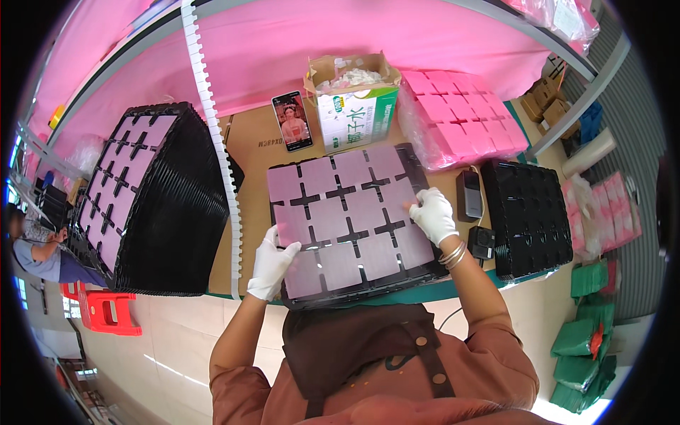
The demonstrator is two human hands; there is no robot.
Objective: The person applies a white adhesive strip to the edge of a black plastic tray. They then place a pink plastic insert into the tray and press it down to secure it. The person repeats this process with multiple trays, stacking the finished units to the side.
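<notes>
In front of me lies a black plastic tray (pixel 414 170) covered by pale pink film (pixel 340 227) with cross-shaped gaps that show the black beneath. Both my hands wear white gloves. At the film's left edge, my left hand (pixel 271 265) pinches it between thumb and fingers. My right hand (pixel 433 214) is over the tray's right side, fingers curled and a bare fingertip pointing left. What those fingers hold, if anything, is hidden.
Left stands a tall stack of black trays (pixel 177 205) topped with pink. Behind are a phone (pixel 292 122), an open carton (pixel 358 117) and bagged pink pieces (pixel 460 117). Right are a power bank (pixel 468 195), a small black device (pixel 482 243) and more black trays (pixel 531 219). Another person (pixel 39 251) sits far left.
</notes>
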